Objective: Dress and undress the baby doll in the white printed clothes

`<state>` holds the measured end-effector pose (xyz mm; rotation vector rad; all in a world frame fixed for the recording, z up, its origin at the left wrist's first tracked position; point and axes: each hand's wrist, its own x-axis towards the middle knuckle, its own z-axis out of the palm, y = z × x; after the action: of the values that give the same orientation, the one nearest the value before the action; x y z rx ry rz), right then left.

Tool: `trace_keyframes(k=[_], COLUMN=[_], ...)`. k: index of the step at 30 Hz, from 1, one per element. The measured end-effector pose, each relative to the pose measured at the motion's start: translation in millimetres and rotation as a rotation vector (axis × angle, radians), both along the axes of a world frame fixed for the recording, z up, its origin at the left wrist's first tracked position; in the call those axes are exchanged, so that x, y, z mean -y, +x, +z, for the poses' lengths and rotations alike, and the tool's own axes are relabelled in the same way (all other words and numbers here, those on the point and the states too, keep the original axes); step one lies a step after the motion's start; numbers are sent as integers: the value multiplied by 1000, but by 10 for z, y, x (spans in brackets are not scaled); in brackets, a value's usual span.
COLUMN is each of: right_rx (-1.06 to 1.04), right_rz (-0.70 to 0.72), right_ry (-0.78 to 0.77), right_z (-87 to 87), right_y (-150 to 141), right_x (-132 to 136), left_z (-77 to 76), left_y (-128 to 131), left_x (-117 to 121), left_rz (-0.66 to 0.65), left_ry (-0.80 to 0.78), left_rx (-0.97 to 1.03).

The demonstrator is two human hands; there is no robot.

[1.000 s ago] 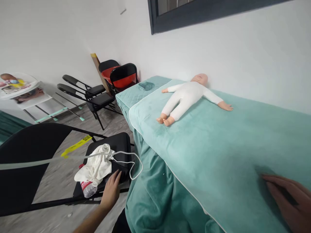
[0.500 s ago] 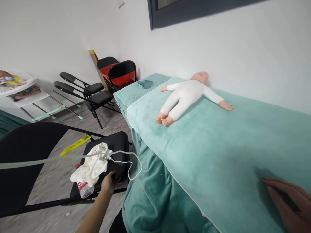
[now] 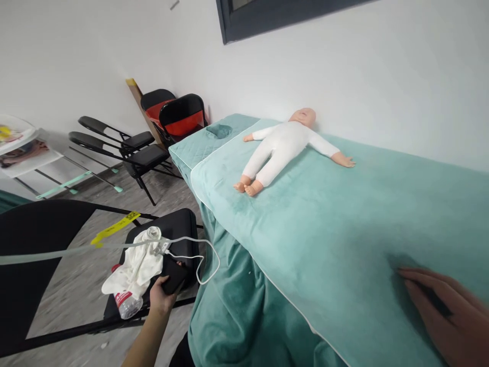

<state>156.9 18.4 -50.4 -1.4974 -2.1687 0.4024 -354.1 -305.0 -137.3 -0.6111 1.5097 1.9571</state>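
My left hand [image 3: 162,298] grips a flat black slab that looks like a phone [image 3: 174,275], held just over the seat of a black folding chair [image 3: 187,221]. Beside it on that seat lie a crumpled white cloth [image 3: 141,262] and a clear plastic bottle with a red label [image 3: 128,304], partly under the cloth. A white cable [image 3: 214,250] loops from the cloth past the seat edge. On the green bed cover [image 3: 305,244], my right hand [image 3: 443,306] rests with its fingers stretched and a dark gap below them. A baby doll in white [image 3: 284,145] lies on its back farther up the bed.
More black folding chairs [image 3: 147,155] stand beyond the bed's far end, with a red item [image 3: 187,124] behind. A white high chair [image 3: 23,137] is at the left. A pale strap [image 3: 57,253] crosses the near chair, which bears a yellow tag [image 3: 116,228].
My left hand has lifted the black phone-like slab up from the chair seat and turned it into view. My right hand stays on the bed. The whole view has shifted slightly.
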Motion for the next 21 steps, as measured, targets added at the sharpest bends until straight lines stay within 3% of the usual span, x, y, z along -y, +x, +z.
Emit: trace_keyframes(k=[5,12,21], right_rx=[13,9,35], right_rz=[18,-9,-9], right_ry=[-7,-13,-7], right_z=[64,247,202], right_y=[-33,-169,-129], right_x=[70,208,169], left_z=[41,-32,-74], left_y=[50,64,71], left_x=[28,14,32], left_rz=[-27,-41,-13], left_ry=[78,100,138], left_rx=[16,-17,-23])
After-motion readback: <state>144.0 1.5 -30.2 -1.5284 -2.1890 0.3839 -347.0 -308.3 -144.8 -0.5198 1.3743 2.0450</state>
